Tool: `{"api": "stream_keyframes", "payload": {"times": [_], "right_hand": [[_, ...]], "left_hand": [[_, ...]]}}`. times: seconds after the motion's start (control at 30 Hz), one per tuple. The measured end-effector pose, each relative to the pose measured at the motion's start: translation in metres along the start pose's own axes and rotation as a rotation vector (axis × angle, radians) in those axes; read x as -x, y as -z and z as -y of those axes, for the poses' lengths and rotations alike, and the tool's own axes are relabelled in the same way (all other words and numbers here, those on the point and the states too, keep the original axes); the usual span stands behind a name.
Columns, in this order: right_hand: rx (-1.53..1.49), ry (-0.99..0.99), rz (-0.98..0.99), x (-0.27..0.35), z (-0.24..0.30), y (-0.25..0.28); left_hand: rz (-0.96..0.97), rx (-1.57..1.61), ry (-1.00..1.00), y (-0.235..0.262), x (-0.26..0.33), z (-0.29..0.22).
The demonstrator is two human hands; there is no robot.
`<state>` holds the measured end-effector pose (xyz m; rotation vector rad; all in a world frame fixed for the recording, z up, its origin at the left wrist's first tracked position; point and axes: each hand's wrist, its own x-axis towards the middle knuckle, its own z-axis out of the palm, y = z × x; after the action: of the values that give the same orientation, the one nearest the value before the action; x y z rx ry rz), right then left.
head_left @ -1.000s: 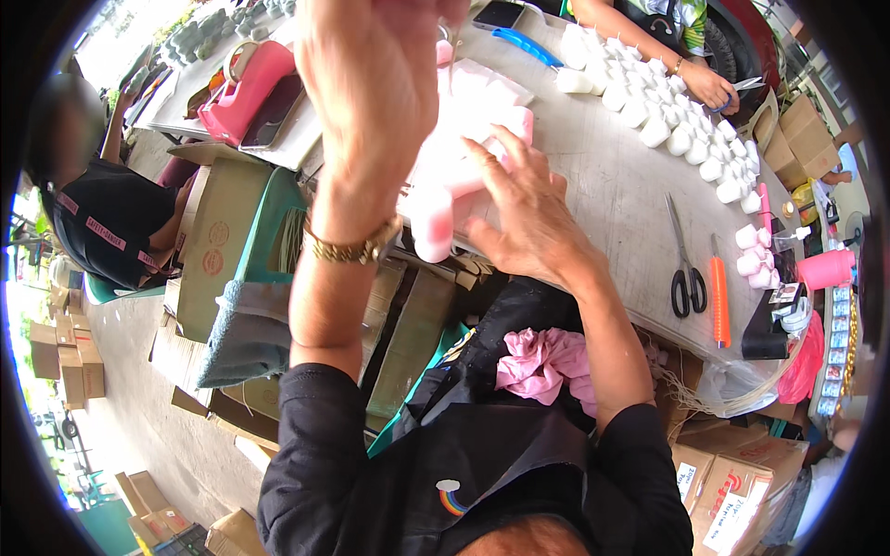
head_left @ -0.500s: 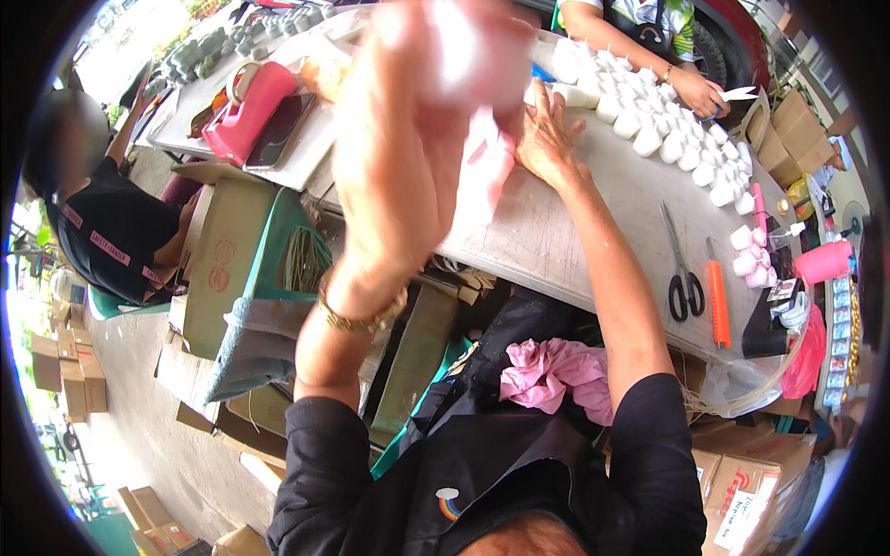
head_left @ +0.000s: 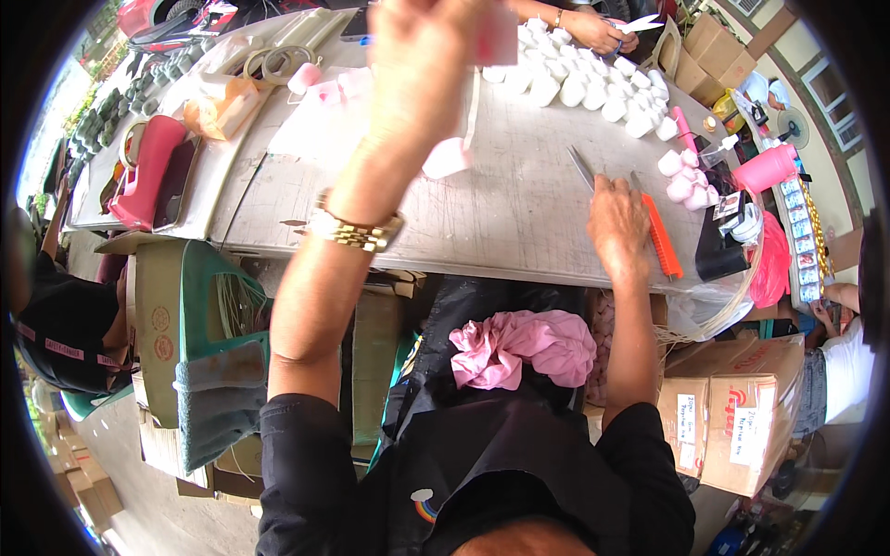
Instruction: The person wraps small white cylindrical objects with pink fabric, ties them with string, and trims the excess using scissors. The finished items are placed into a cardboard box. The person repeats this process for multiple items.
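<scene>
My left hand (head_left: 422, 79) is raised over the table at the top, smeared by motion, its fingers closed on something pink (head_left: 499, 39) that the hand mostly hides. Below and beside that hand, a pale pink piece (head_left: 448, 158) shows against the tabletop; whether it hangs from the hand or lies there I cannot tell. My right hand (head_left: 618, 222) rests on the table with fingers curled over the handles of the black scissors (head_left: 581, 169), whose blades stick out to the far left. Right beside it lies an orange-handled cutter (head_left: 662, 236).
Rows of white moulded pieces (head_left: 593, 79) fill the far right of the table (head_left: 371, 246). Pink pieces (head_left: 686, 181) sit at the right, a pink tape dispenser (head_left: 148, 171) at the left. Across the table, another person's hand (head_left: 603, 34) holds scissors. Pink cloth (head_left: 524, 347) lies on my lap.
My right hand has come back from the far middle of the table onto the scissors. The left hand stays raised with its pink thing. My view has shifted to the right.
</scene>
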<state>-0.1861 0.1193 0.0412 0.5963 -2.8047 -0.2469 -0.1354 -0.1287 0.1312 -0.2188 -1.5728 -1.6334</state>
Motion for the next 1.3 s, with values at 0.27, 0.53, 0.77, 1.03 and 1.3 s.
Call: {"api": "stream_keyframes", "payload": {"times": [0.27,0.53,0.77,1.03,1.3], "right_hand": [[-0.395,0.104,-0.226,0.012,-0.007,-0.007],[-1.087,-0.129,-0.629,0.012,-0.017,0.010],[-0.704,0.032,-0.612,0.006,-0.005,-0.013],[-1.913,-0.083,-0.115,0.028,0.002,0.009],[-1.746,0.006,-0.379,0.072,-0.002,0.059]], "left_hand": [[0.505,-0.880,-0.239,-0.038,0.105,0.070],[0.632,-1.379,-0.209,-0.046,0.091,0.043],[0.767,-1.711,-0.047,-0.046,0.066,0.059],[0.631,-0.687,0.157,-0.036,0.092,0.040],[0.366,-0.031,0.228,-0.048,0.156,0.022]]}}
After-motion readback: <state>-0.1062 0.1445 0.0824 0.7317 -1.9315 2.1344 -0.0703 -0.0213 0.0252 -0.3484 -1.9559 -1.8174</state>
